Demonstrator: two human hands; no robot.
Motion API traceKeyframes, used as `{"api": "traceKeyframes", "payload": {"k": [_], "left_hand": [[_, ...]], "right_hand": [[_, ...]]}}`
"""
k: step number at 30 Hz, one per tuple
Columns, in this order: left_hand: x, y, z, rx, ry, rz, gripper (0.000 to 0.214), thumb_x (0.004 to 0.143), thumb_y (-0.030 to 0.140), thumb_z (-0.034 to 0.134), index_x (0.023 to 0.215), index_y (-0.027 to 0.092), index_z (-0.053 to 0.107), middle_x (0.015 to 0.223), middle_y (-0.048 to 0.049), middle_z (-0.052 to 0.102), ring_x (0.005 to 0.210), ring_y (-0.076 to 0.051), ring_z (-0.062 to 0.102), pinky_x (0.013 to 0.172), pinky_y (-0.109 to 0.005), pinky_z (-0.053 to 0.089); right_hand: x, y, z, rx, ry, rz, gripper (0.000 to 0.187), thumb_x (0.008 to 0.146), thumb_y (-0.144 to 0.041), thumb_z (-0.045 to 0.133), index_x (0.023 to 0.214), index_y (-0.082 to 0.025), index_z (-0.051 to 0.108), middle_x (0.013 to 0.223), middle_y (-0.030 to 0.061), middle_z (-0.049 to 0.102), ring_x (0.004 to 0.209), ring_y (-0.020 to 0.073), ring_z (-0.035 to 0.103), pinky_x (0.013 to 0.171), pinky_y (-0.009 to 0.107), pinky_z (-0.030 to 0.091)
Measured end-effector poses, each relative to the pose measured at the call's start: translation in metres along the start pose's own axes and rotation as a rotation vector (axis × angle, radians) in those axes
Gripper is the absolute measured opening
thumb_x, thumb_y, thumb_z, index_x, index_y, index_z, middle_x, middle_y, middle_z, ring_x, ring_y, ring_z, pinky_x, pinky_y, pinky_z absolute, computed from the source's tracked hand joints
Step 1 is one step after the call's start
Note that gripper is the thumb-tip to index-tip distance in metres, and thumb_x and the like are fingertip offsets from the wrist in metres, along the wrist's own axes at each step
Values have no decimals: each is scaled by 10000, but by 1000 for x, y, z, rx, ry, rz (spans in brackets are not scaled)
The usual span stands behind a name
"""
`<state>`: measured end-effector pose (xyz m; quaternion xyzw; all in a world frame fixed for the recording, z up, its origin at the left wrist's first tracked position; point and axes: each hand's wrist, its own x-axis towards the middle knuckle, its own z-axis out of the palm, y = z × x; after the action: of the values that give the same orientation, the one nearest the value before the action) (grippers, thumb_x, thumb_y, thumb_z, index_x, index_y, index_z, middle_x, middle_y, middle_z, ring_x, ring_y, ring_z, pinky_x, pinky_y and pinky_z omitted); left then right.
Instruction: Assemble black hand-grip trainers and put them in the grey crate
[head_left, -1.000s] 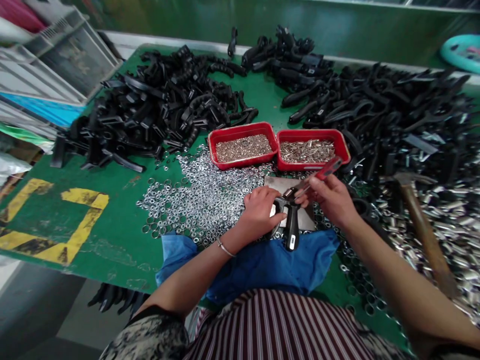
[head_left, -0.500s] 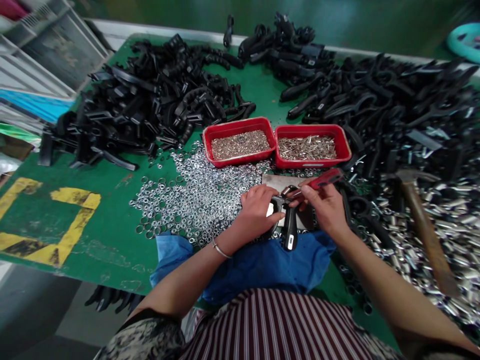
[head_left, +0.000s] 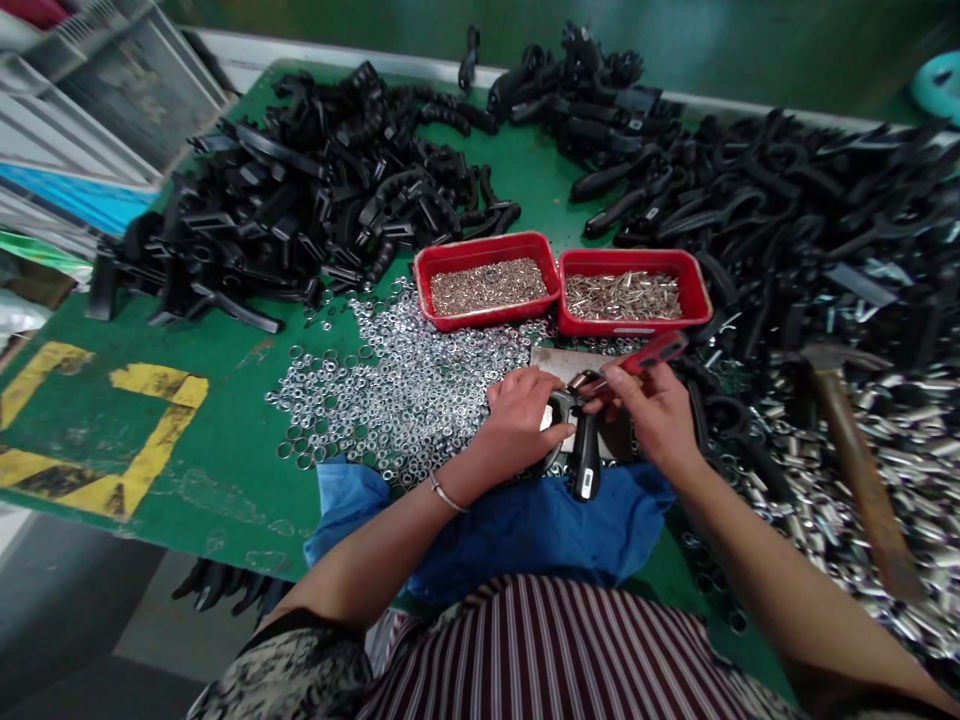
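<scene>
My left hand (head_left: 521,412) is closed around a black-handled part (head_left: 586,470) with metal near its top end. One black handle of that part points toward me, over the edge of a blue cloth (head_left: 525,550). In my right hand (head_left: 660,415) is a red-handled tool (head_left: 654,352), its thin metal end angled down-left to the top of the black-handled part. My fingers hide most of the tool's lower end, so its kind does not show. Under both hands lies a flat metal plate (head_left: 559,360).
Two red trays (head_left: 487,320) (head_left: 634,325) of small metal pins stand beyond my hands. Loose metal rings (head_left: 420,390) spread to the left. Black handles (head_left: 300,190) are heaped behind. At right, a hammer (head_left: 862,470) rests on shiny metal sleeves (head_left: 926,470).
The whole view has shifted slightly, so everything sits a little farther right. Both hands keep their hold, and the red-handled tool stays against the black-handled part.
</scene>
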<state>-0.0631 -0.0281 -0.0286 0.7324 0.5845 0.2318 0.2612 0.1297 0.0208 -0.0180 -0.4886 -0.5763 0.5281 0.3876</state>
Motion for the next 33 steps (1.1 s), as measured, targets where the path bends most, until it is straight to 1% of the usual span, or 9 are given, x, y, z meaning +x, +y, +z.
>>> {"api": "traceKeyframes", "payload": {"k": [8,13,17,20,24,25,27,29,33], "left_hand": [[0,2,-1,1,2,-1,449,859,363,701,1249,214,536,1333,-96,565,1326,-289,418,1100,-448,303],[0,2,-2,9,-3,0,458,859,380,703,1252,214,537,1345,-98,557,1327,-295,419,1097,-450,304],[0,1,-1,11,-1,2,453,867,394,693,1253,215,537,1339,-100,561,1328,-295,419,1095,-447,302],[0,1,-1,16,-6,-5,448,870,401,687,1254,225,537,1346,-97,559,1333,-297,416,1095,-449,299],[0,2,-1,27,-19,-8,449,874,401,678,1262,229,530,1354,-96,557,1340,-293,412,1100,-450,294],[0,2,-1,32,-18,-11,450,874,402,676,1262,225,530,1357,-98,555,1339,-292,413,1100,-451,296],[0,4,-2,41,-14,-22,453,873,407,673,1258,215,532,1357,-101,554,1336,-293,416,1098,-454,302],[0,6,-2,43,-12,-32,454,876,415,664,1260,212,532,1356,-99,556,1333,-293,420,1096,-461,306],[-1,7,-2,47,-15,-34,439,883,418,643,1263,226,534,1351,-93,561,1321,-295,434,1088,-475,315]], "right_hand": [[1,6,0,53,26,-8,287,908,-517,651,1000,-262,556,885,32,759,627,198,705,493,295,481],[2,7,1,39,47,-8,273,917,-512,639,991,-266,548,882,28,758,617,198,697,496,301,479],[-1,5,1,-4,30,-36,255,925,-503,631,994,-272,550,885,32,750,615,203,690,498,311,483],[-6,1,1,-133,13,-93,257,933,-512,612,1019,-274,564,903,47,741,634,220,685,530,341,508],[-4,-7,4,-560,-78,-303,278,943,-512,582,992,-241,625,906,89,726,801,284,695,714,416,538],[-2,-9,5,-623,-111,-331,284,947,-513,572,986,-237,626,908,92,722,811,288,692,735,423,535],[2,-10,5,-627,-156,-323,282,963,-511,542,998,-238,600,870,75,712,739,265,681,709,407,531],[3,-9,5,-599,-158,-327,264,978,-495,520,1008,-239,579,831,57,698,706,247,672,695,391,529],[-6,-2,4,-654,-98,-453,261,1004,-449,473,968,-223,597,959,100,686,874,263,674,784,399,522]]}}
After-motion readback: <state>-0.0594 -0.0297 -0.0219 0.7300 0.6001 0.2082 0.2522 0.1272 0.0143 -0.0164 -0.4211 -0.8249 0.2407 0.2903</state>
